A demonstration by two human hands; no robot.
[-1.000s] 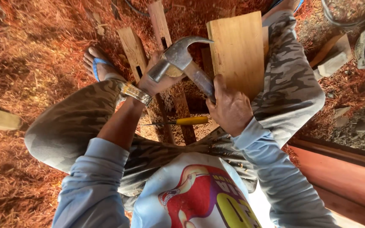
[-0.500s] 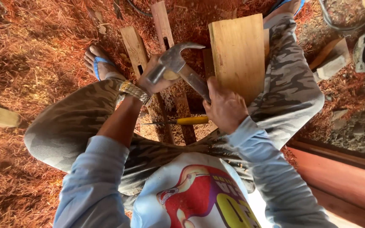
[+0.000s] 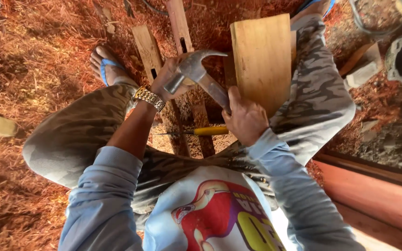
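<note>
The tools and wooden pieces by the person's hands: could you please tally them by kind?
Claw hammer: 1
Yellow-handled screwdriver: 1
Wide wooden board: 1
Slotted wooden slats: 2
Total: 5

Open sawdust ground (image 3: 38, 46) at 9–11 o'clock; wide board (image 3: 262, 60) blocks 1 o'clock, slats (image 3: 147, 51) at 12, knees hem both sides.

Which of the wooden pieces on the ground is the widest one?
The broad, pale flat board beside the right hand; the two slats left of it are narrow strips.
</note>
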